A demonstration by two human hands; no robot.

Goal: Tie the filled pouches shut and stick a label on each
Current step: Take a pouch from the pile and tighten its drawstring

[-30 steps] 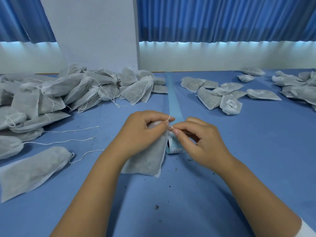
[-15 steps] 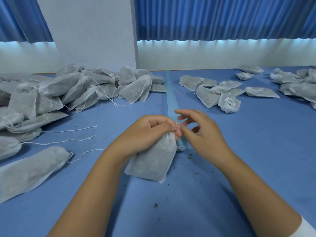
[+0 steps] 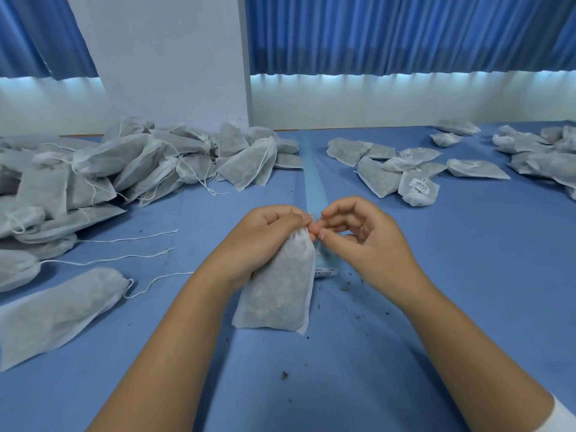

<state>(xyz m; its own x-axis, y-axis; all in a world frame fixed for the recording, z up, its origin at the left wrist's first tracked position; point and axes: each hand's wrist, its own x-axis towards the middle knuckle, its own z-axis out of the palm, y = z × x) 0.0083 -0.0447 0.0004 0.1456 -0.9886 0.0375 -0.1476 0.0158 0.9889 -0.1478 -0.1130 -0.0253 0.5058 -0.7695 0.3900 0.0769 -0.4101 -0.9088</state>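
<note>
Mid-frame, the left hand [image 3: 268,235] grips the pouch [image 3: 277,291]; the right hand [image 3: 361,241] pinches its top, tying it. Next, I think: pull the knot tight.

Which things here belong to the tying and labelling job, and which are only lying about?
Job: pouch in the left hand, right hand at its neck, label strip, untied pouches, labelled pouch.
Lying about: crumbs, curtain, pillar.
</note>
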